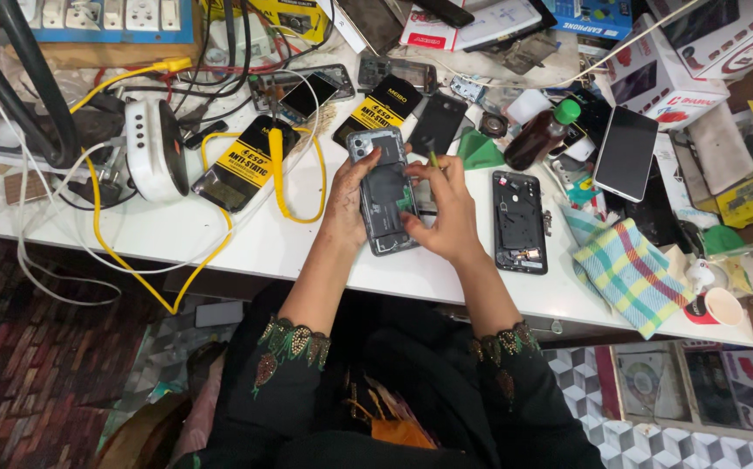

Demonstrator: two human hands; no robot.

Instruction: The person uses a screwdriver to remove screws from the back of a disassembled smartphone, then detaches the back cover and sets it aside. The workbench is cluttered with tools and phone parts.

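An opened grey phone (pixel 385 187) with its back cover off lies on the white workbench (pixel 246 247) in front of me. My left hand (pixel 350 195) holds its left edge and steadies it. My right hand (pixel 446 208) grips a thin tool with a yellow-green handle (pixel 433 159), its tip pressed onto the phone's inner parts near the right side. A second opened phone frame (pixel 518 221) lies just right of my right hand.
A checked cloth (pixel 628 269), a brown bottle with a green cap (pixel 543 135), a phone lying face down (pixel 625 152), anti-static bags (pixel 250 161), a yellow cable (pixel 164 278), a white device (pixel 155 148) and boxes (pixel 654 74) crowd the bench. A small cup (pixel 716 306) stands at right.
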